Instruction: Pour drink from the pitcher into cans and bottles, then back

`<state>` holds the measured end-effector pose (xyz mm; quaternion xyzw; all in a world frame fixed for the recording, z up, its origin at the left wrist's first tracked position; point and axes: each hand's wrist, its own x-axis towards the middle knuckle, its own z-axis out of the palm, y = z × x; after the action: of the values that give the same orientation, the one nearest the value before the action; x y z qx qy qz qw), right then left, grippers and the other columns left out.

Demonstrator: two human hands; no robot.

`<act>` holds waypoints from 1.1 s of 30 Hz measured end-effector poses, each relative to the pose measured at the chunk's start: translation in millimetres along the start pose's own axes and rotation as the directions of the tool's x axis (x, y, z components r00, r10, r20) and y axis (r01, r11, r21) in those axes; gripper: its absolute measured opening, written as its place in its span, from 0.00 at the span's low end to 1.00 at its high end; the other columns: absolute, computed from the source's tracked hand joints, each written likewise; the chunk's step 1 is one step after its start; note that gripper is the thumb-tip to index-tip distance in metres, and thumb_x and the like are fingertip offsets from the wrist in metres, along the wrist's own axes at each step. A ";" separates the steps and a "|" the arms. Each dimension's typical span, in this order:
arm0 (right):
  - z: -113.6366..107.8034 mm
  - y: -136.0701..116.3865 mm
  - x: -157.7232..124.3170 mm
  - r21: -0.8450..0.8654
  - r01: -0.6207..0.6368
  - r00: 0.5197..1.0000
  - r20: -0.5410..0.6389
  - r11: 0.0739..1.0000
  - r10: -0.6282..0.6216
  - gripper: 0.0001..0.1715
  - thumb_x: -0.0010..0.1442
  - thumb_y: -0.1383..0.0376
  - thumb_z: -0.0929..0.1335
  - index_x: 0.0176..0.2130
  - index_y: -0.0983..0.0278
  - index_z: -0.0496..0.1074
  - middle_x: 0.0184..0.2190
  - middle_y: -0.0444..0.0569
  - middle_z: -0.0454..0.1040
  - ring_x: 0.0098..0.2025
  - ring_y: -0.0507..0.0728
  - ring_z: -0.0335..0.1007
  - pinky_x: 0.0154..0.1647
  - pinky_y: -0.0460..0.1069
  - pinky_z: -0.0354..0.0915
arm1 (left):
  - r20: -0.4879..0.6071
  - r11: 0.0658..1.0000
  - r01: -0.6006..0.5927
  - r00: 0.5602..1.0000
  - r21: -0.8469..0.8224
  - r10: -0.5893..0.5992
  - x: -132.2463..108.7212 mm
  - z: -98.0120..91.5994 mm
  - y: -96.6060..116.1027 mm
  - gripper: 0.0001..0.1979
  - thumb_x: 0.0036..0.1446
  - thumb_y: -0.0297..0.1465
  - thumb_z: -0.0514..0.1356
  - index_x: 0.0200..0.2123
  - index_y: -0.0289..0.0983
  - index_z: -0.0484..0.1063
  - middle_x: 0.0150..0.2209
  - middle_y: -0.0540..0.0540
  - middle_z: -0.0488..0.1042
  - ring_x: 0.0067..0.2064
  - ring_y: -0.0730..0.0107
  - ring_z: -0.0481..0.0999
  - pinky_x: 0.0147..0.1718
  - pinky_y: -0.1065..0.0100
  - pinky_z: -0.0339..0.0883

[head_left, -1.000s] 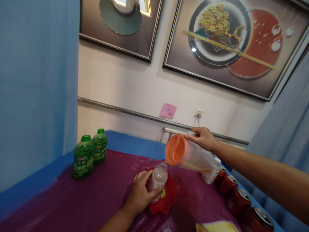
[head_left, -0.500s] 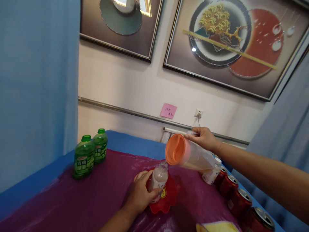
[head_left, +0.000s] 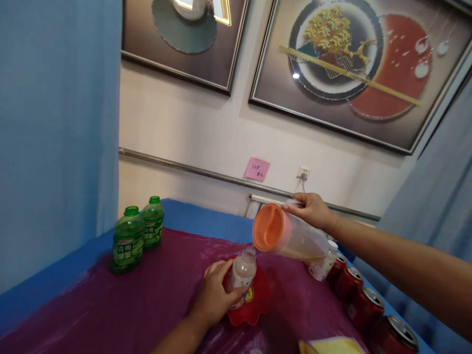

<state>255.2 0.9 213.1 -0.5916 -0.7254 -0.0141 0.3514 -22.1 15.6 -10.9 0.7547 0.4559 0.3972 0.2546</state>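
My left hand (head_left: 217, 295) is wrapped round a small clear bottle (head_left: 244, 269) with a printed label and an uncapped mouth. The bottle stands on a red scalloped plate (head_left: 252, 314). Up to the right, my right hand (head_left: 311, 211) grips the handle of a translucent pitcher (head_left: 302, 243) with an orange lid (head_left: 268, 227). The pitcher is tipped to the left, its lid edge right at the bottle's mouth. Pale liquid lies along its lower side. Whether a stream runs into the bottle is hard to make out.
Two green bottles (head_left: 127, 241) without caps stand at the left. Along the right edge are a white-capped bottle (head_left: 323, 263) and several red cans (head_left: 365, 309). A yellow cloth (head_left: 332, 346) lies at the front on the purple plastic sheet (head_left: 158, 300). Blue curtains hang on both sides.
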 end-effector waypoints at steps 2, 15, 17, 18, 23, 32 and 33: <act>-0.8 -0.5 0.1 -0.003 0.002 1.000 0.005 1.000 -0.002 0.38 0.49 0.35 0.69 0.19 0.59 0.51 0.18 0.37 0.47 0.23 0.49 0.43 0.22 0.47 0.42 | -0.001 1.000 0.004 1.000 -0.007 -0.004 -0.3 -0.5 0.4 0.33 0.43 0.39 0.71 0.55 0.39 0.75 0.53 0.39 0.76 0.57 0.48 0.72 0.59 0.51 0.63; -2.6 -1.2 0.0 0.010 0.010 1.000 0.007 1.000 -0.010 0.38 0.50 0.35 0.69 0.19 0.59 0.51 0.18 0.37 0.46 0.23 0.49 0.43 0.22 0.47 0.41 | -0.004 1.000 -0.005 1.000 0.008 0.005 1.1 2.1 -3.1 0.33 0.43 0.38 0.71 0.55 0.40 0.74 0.53 0.40 0.76 0.57 0.48 0.72 0.59 0.51 0.63; -3.1 -1.8 -0.1 0.005 0.006 1.000 0.004 1.000 -0.006 0.37 0.50 0.35 0.69 0.19 0.59 0.51 0.19 0.37 0.46 0.23 0.49 0.43 0.22 0.47 0.42 | -0.010 1.000 -0.005 1.000 0.015 0.005 1.4 1.5 -2.7 0.33 0.43 0.39 0.71 0.55 0.40 0.75 0.53 0.40 0.76 0.56 0.49 0.73 0.58 0.52 0.64; -3.5 -2.2 -0.1 0.002 0.004 1.000 0.002 1.000 -0.004 0.37 0.50 0.35 0.69 0.19 0.59 0.51 0.18 0.37 0.47 0.22 0.49 0.43 0.22 0.47 0.42 | -0.013 1.000 -0.006 1.000 0.017 0.006 1.5 1.2 -2.4 0.33 0.43 0.39 0.71 0.55 0.40 0.75 0.53 0.40 0.77 0.56 0.49 0.73 0.58 0.52 0.64; -6.2 -3.5 -0.2 -0.006 0.002 1.000 -0.004 1.000 -0.002 0.38 0.49 0.34 0.69 0.19 0.59 0.51 0.18 0.37 0.47 0.23 0.49 0.44 0.21 0.47 0.43 | -0.016 1.000 -0.002 1.000 0.022 0.002 1.5 0.3 -0.9 0.34 0.42 0.39 0.72 0.55 0.39 0.75 0.52 0.40 0.77 0.55 0.49 0.74 0.57 0.53 0.65; -7.9 -3.2 -0.9 -0.001 -0.001 1.000 -0.001 1.000 0.001 0.40 0.47 0.31 0.69 0.19 0.59 0.51 0.18 0.37 0.48 0.22 0.49 0.44 0.21 0.47 0.43 | -0.001 1.000 0.010 1.000 0.024 -0.010 0.9 1.0 -2.3 0.34 0.43 0.40 0.71 0.55 0.40 0.74 0.54 0.40 0.76 0.57 0.49 0.72 0.59 0.52 0.63; -8.3 -3.6 -0.9 0.001 -0.004 1.000 0.003 1.000 0.004 0.40 0.46 0.31 0.69 0.19 0.59 0.51 0.18 0.37 0.48 0.22 0.49 0.44 0.21 0.47 0.43 | 0.004 1.000 0.009 1.000 0.024 -0.010 0.9 0.9 -2.4 0.34 0.43 0.39 0.71 0.55 0.40 0.74 0.54 0.40 0.76 0.57 0.49 0.72 0.59 0.52 0.63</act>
<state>256.2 -4.5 220.3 -0.5929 -0.7248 -0.0122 0.3506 -22.2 17.5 -12.9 0.7563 0.4636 0.3890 0.2485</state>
